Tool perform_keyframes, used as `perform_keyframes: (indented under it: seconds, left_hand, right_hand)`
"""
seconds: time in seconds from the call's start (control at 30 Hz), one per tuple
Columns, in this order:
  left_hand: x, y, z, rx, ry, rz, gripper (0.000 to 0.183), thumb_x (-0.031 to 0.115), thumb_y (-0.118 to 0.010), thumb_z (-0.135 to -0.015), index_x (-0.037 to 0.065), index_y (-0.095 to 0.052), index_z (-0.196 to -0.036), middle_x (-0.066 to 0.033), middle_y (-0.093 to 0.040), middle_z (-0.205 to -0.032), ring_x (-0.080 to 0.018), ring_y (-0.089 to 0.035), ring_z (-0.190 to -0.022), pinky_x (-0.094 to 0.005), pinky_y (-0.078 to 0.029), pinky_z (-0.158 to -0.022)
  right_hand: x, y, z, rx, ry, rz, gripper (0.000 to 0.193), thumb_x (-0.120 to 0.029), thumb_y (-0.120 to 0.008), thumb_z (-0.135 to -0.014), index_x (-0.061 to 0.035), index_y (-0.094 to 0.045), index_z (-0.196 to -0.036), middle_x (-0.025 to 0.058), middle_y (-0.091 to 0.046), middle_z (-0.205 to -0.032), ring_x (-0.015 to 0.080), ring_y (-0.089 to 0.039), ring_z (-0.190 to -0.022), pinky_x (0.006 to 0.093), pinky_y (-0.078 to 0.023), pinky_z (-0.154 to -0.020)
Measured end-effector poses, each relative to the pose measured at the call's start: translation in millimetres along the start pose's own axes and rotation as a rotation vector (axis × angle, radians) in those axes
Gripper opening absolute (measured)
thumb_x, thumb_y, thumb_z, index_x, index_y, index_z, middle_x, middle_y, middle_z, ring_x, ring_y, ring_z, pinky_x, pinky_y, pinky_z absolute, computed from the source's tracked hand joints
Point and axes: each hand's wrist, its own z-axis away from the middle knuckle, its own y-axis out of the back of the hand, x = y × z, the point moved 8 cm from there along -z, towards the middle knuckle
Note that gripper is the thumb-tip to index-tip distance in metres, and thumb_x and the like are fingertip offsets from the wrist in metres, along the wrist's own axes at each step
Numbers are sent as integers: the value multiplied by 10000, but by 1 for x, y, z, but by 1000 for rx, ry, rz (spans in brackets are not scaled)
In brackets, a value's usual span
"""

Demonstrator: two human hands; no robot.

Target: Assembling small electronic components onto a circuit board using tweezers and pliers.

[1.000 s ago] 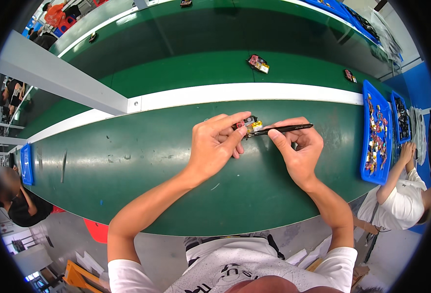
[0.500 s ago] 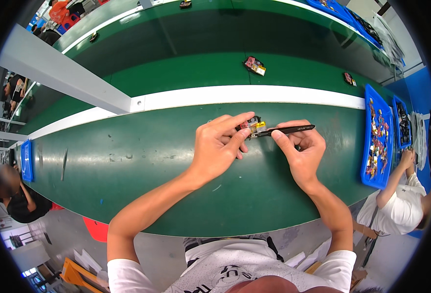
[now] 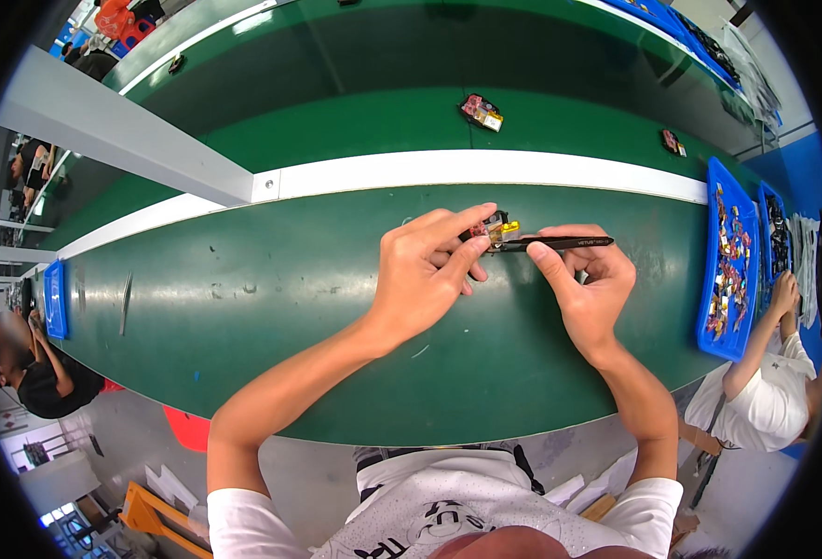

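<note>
Above the green bench my left hand (image 3: 427, 270) is closed round a small electronic assembly (image 3: 496, 226). Its parts are black, reddish and clear, with a yellow-edged piece at the right side; my fingers cover much of it. My right hand (image 3: 586, 275) pinches black tweezers (image 3: 560, 243) between thumb and fingers, lying nearly level. Their tip end reaches the lower edge of the assembly, close to my left thumb. Whether the tips grip a part is too small to tell.
A blue tray (image 3: 731, 270) of small colourful parts stands at the right, beside another tray (image 3: 774, 228) of black parts. Silver tweezers (image 3: 126, 303) lie at left. Similar assemblies (image 3: 482, 112) sit on the green belt beyond the white rail (image 3: 411, 169). Co-workers sit on both sides.
The whole view has shifted slightly. Both hands keep their grips; the assembly and tweezers stay together, the tweezers now a little more level.
</note>
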Motion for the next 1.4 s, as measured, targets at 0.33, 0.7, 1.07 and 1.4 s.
perform_keyframes:
  seconds: [0.33, 0.7, 1.07, 1.4]
  left_hand:
    - [1, 1, 1, -4, -4, -14, 320, -32, -619, -988, 9, -700, -1295, -94, -639, -923, -175, -720, -715, -258, -577, -528]
    - [-2, 0, -1, -9, 21, 38, 318, 7, -630, -1004, -13, -671, -1319, -107, -649, -961, -178, -714, -725, -266, -593, -532]
    - [-4, 1, -1, -3, 50, 86, 322, 19, -625, -1011, -32, -655, -1327, -119, -653, -1006, -179, -719, -741, -270, -594, -532]
    - [-2, 1, -1, 11, 58, 84, 319, 24, -623, -1013, -42, -649, -1324, -131, -669, -1010, -174, -716, -739, -269, -593, -538]
  right_hand:
    - [15, -3, -1, -72, -348, -195, 157, -26, -788, -905, 36, -709, -1026, 40, -718, -818, 31, -577, -652, 185, -400, -562]
    - [13, 11, -7, -29, -327, -210, 152, -43, -787, -899, 11, -716, -1022, 55, -727, -836, 7, -513, -556, 185, -376, -506]
    - [-12, 0, 2, -33, 144, 43, 118, 38, -814, -841, 40, -741, -934, 62, -763, -858, 0, -471, -501, 193, -313, -461]
    - [-5, 0, 1, -21, 86, 20, 155, 7, -816, -861, 41, -730, -985, 37, -736, -765, -6, -442, -488, 187, -306, -456]
